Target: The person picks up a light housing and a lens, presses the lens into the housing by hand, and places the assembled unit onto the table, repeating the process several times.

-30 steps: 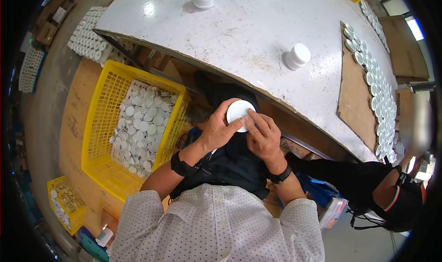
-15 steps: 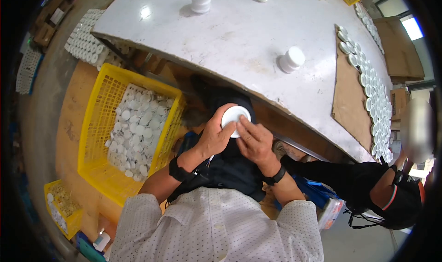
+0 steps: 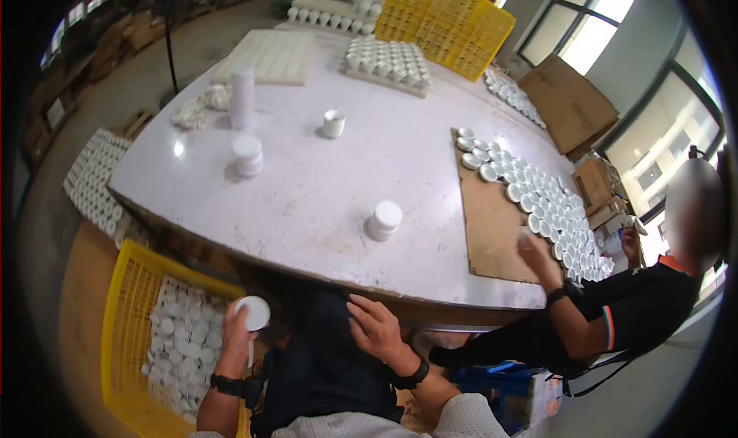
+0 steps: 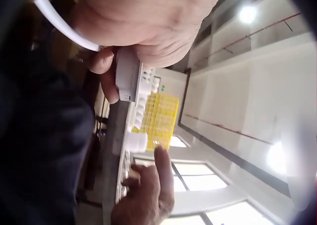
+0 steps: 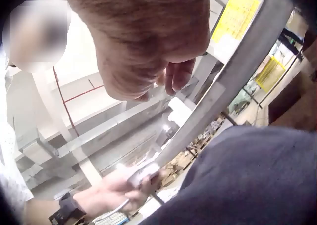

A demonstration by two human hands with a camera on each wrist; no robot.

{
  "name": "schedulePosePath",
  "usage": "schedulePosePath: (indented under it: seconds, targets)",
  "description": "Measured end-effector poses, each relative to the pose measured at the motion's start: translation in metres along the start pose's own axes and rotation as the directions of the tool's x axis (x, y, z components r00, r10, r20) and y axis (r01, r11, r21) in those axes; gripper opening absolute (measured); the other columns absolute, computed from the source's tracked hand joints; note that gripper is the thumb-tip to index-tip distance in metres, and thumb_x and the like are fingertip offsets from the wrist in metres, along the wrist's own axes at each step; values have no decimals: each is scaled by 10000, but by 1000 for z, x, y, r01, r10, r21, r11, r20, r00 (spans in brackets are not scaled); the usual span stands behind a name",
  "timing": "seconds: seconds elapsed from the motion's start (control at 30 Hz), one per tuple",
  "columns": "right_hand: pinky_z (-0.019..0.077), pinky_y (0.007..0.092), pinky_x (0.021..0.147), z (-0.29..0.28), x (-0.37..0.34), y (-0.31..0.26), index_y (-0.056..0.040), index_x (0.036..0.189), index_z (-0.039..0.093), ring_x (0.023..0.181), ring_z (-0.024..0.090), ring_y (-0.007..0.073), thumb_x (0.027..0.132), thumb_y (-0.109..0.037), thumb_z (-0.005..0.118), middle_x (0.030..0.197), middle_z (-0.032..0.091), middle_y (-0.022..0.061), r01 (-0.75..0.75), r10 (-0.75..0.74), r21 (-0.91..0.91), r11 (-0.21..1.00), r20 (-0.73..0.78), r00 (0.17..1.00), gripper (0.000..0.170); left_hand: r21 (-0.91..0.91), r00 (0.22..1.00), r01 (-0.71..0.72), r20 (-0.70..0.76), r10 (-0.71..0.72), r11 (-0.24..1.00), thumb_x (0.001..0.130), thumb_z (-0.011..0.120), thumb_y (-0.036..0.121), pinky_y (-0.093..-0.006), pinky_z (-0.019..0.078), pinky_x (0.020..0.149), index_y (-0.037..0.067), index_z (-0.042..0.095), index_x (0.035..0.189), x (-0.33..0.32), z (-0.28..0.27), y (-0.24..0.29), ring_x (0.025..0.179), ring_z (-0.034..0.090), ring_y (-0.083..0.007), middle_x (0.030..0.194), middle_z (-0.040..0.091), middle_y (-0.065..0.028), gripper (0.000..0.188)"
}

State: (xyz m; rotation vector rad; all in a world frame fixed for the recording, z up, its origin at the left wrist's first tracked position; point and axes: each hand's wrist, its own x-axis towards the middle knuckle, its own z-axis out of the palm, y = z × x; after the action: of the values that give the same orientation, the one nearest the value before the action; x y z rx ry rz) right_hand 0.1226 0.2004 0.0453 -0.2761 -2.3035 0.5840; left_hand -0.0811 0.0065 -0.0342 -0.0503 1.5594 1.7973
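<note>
Handling of a single round white piece [image 3: 256, 313] looks to us like the step in hand. We see it in the left hand [image 3: 234, 332], whose fingers are curled about its edge. In the head view, hand and piece overlap the side of the yellow crate [image 3: 125, 338], where many loose white discs [image 3: 181, 349] lie; we cannot tell whether they are above its rim or in front of it. The right hand [image 3: 377, 332] is well apart, its fingers loosely spread and holding nothing we can see, near the edge of the table [image 3: 330, 196]. On the table stands a short white stack [image 3: 384, 220]. We judge that the next move calls for a steady pinch, then letting go: low over the discs if the crate is meant, or flat on the table if not.
</note>
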Motion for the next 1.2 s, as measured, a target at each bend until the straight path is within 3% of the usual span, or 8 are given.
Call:
schedulePosePath:
  seconds: [0.23,0.47,0.57,0.63,0.73,0.9,1.03,1.2]
  targets:
    - [495,327,688,-42,2,43,-23,981,615,810,591,293,696,4,622,970,605,147,-208,184,-155,966,-152,971,286,-31,898,35,-437,-45,999,734,451,63,-309,444,476,28,458,1127,58,-161,-67,674,579,-238,941,564,-139,394]
    - [480,294,596,-73,5,76,-18,1019,594,730,585,231,710,2,627,963,600,143,-417,372,-105,903,-296,880,311,18,880,128,-463,-106,992,737,501,146,-351,454,658,37,475,1075,41,-313,-104,844,544,-273,1007,523,-111,357]
    - [475,324,647,-88,7,103,-15,1030,584,771,573,250,698,-27,652,965,594,147,-519,433,-184,835,-361,826,339,92,638,326,-756,-147,941,761,521,199,-349,435,672,65,488,1098,9,-284,-74,863,524,-270,990,523,-92,365]
    - [471,352,693,-101,11,133,-12,1047,571,817,565,267,690,-49,668,983,585,154,-578,459,-257,774,-400,793,372,167,616,361,-781,-100,917,785,527,225,-337,414,649,82,493,1124,11,-303,-92,827,512,-248,971,528,-76,369]
    - [430,424,798,-112,10,182,-3,1130,504,937,516,336,666,-169,709,1053,545,191,-428,198,-592,683,-414,889,533,146,782,254,-613,-115,956,824,513,214,-289,404,513,70,528,1046,18,-326,-119,752,565,-201,927,541,-64,265]
    - [399,472,843,-110,32,226,12,1167,430,991,467,430,612,-329,724,1105,492,246,-601,460,-641,477,-400,792,715,307,851,160,-525,27,938,807,526,170,-276,427,448,-2,594,834,24,-250,-124,566,544,-161,670,557,-50,187]
    - [402,431,870,-116,39,226,42,1140,461,1012,485,395,615,-319,716,1049,526,253,-688,652,-537,488,-299,696,687,382,895,-21,-404,187,924,784,584,131,-252,427,487,-40,620,764,18,-167,-96,528,523,-117,589,562,-44,176]
    - [393,425,879,-123,16,192,37,1176,439,1015,472,379,631,-219,716,1112,482,235,-662,408,-325,676,-583,703,663,539,962,-95,-165,215,837,815,582,147,-240,431,542,-56,626,718,3,-93,-56,550,533,-106,629,607,-53,230]
